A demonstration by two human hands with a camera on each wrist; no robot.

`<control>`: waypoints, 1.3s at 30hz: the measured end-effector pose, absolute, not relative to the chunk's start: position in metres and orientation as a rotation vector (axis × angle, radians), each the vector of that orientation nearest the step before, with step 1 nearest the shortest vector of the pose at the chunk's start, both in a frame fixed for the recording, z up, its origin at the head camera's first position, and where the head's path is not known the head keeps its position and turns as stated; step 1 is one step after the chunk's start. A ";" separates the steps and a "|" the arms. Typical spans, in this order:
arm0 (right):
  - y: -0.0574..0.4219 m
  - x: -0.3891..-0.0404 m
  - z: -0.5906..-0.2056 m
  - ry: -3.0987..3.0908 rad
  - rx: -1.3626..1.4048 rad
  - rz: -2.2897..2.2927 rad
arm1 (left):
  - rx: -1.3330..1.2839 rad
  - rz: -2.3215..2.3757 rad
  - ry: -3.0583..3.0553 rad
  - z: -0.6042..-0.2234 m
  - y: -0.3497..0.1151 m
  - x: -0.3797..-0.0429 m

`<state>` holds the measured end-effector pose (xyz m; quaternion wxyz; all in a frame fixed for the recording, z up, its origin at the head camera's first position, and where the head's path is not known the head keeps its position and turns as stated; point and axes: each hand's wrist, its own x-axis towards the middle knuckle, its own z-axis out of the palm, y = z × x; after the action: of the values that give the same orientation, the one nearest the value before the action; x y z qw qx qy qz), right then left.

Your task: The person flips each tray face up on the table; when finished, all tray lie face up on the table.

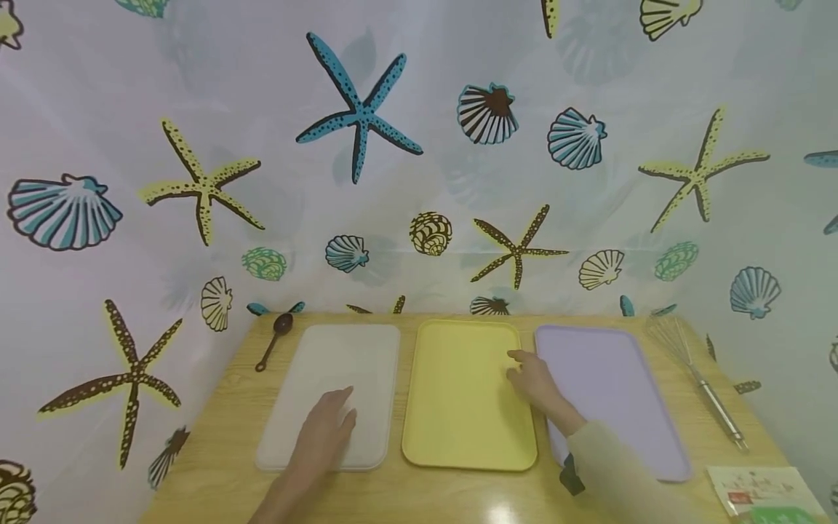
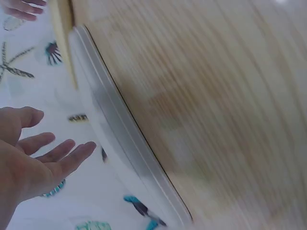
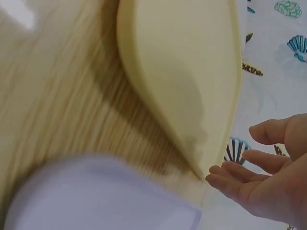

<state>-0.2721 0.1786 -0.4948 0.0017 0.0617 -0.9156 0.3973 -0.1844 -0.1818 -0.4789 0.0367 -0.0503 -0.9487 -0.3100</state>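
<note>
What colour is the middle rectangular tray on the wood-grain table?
The middle rectangular tray is plain yellow; the head view shows it best.

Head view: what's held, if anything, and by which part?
Nothing held: left hand empty over the white tray, right hand empty over the right edge of the yellow tray.

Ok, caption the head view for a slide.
Left hand over a white rectangular tray, right hand near a yellow rectangular tray, lilac rectangular tray alongside.
</note>
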 end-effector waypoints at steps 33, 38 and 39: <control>-0.012 -0.262 -0.494 -2.947 0.644 0.958 | -0.242 -0.839 -3.115 -0.509 -0.321 -0.227; -0.021 -0.263 -0.491 -2.974 0.657 0.920 | -0.257 -0.808 -3.182 -0.507 -0.321 -0.237; -0.022 -0.263 -0.491 -2.977 0.662 0.914 | -0.259 -0.815 -3.191 -0.505 -0.320 -0.237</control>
<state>-0.2629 -0.0219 -0.4913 -0.0210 0.2079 -0.9348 0.2871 -0.2373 -0.3201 -0.5047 -0.0808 -0.0783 -0.9627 -0.2459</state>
